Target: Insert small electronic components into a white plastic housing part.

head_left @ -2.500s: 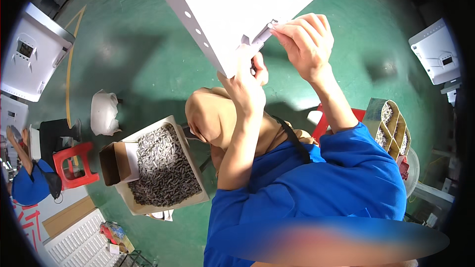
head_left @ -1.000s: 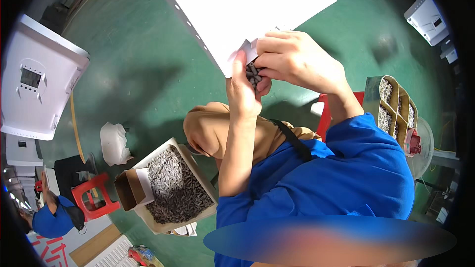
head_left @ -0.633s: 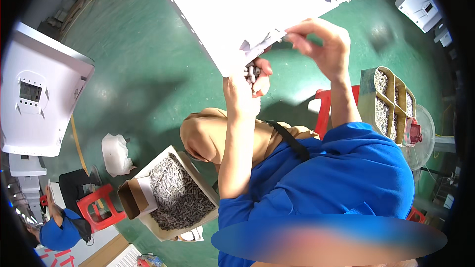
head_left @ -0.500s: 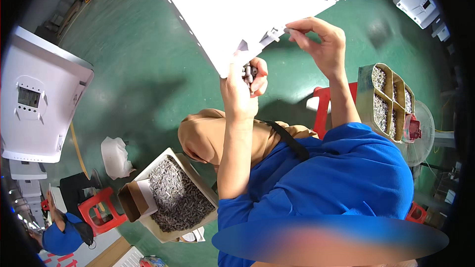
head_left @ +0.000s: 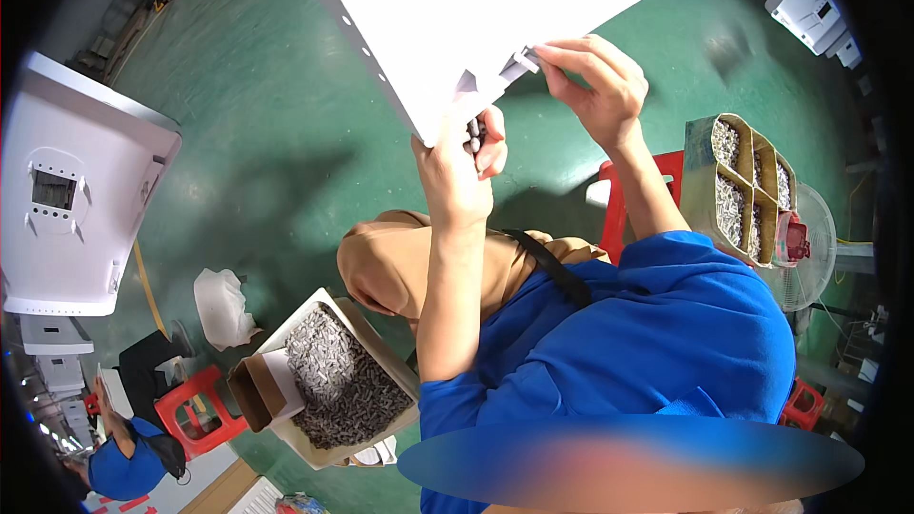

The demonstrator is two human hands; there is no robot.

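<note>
A large white panel (head_left: pixel 457 19), washed out by glare, tilts in front of me at the top. My left hand (head_left: pixel 460 167) is closed at its near corner, the thumb against the panel. Within its curled fingers sit several small grey cylindrical pieces (head_left: pixel 475 136). My right hand (head_left: pixel 602 86) pinches at a small white clip-like bracket (head_left: pixel 520 62) on the panel's near edge. A small grey piece seems to be between the fingertips, mostly hidden.
A bin (head_left: pixel 347 381) heaped with small grey pieces stands at lower left, a small cardboard box (head_left: pixel 259 390) in it. At right are a divided container (head_left: pixel 709 181), a red stool (head_left: pixel 617 209) and a fan (head_left: pixel 814 247). Another white panel (head_left: pixel 95 181) stands left; a person (head_left: pixel 129 462) sits lower left.
My right hand has moved slightly left, bringing its fingertips and the small grey piece up to the bracket on the panel's edge. The left hand stays at the corner.
</note>
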